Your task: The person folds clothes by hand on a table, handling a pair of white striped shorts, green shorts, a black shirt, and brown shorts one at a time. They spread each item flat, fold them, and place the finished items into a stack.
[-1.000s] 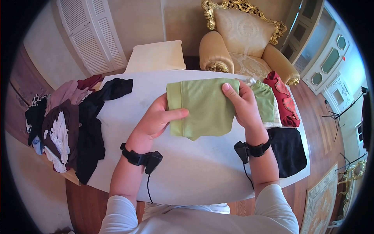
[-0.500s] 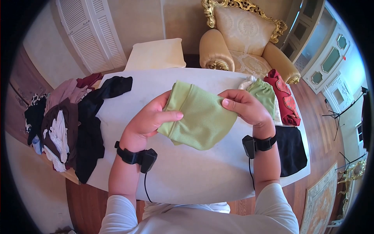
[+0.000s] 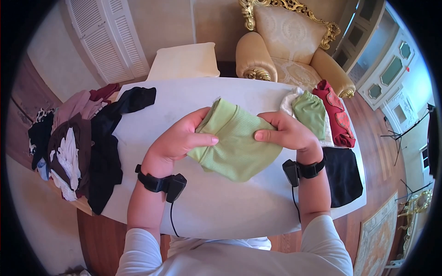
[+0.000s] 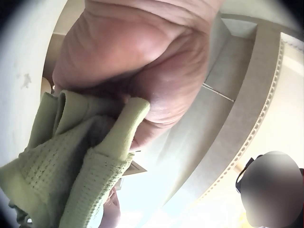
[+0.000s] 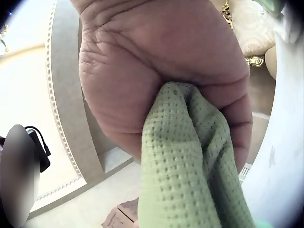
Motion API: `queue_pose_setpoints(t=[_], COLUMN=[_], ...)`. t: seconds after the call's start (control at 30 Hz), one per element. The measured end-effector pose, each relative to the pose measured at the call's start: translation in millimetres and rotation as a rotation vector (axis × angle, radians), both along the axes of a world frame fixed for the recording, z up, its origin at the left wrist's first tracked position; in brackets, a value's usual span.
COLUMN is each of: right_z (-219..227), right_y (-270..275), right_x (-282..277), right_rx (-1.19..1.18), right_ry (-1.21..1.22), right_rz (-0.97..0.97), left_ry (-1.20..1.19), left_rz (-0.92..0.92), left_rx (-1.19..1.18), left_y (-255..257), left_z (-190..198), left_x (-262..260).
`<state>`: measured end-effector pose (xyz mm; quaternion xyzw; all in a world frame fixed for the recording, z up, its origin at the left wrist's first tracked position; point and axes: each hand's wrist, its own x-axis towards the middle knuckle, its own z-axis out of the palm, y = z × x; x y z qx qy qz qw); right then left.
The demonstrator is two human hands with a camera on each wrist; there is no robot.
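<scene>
A folded light green knit garment [image 3: 239,145] with a wide smooth band is held up over the white table [image 3: 221,202] in the head view. My left hand [image 3: 179,140] grips its banded end, thumb on the front face and fingers behind. At the opposite end, my right hand [image 3: 292,131] pinches the cloth between thumb and fingers. The left wrist view shows the garment [image 4: 90,175] hanging in several layers below the palm. In the right wrist view its dimpled fabric [image 5: 175,156] bunches into a fold inside the hand.
On the table's left lies a loose heap of dark, mauve and white clothes [image 3: 69,147]. At the right are green shorts [image 3: 309,110], a red garment [image 3: 335,115] and a folded black cloth [image 3: 341,177]. A gold armchair [image 3: 294,41] stands behind the table.
The green garment has tilted, its right end dropping and its free edge hanging lower. My right hand has come down, lately shifting slightly inward, while the left keeps its grip on the band.
</scene>
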<state>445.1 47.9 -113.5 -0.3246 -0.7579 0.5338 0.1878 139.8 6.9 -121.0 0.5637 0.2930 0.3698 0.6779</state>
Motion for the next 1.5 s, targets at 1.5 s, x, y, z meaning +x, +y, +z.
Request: queue_pose_setpoints(t=[1.5], right_z=[-8], right_y=[-1], right_x=[-26], right_rx=[-0.169], right_ry=[0.420], right_rz=[-0.171], left_ry=[-0.244], left_rz=[0.233], left_rx=[-0.043], left_y=[11], left_z=[-12], left_x=[7])
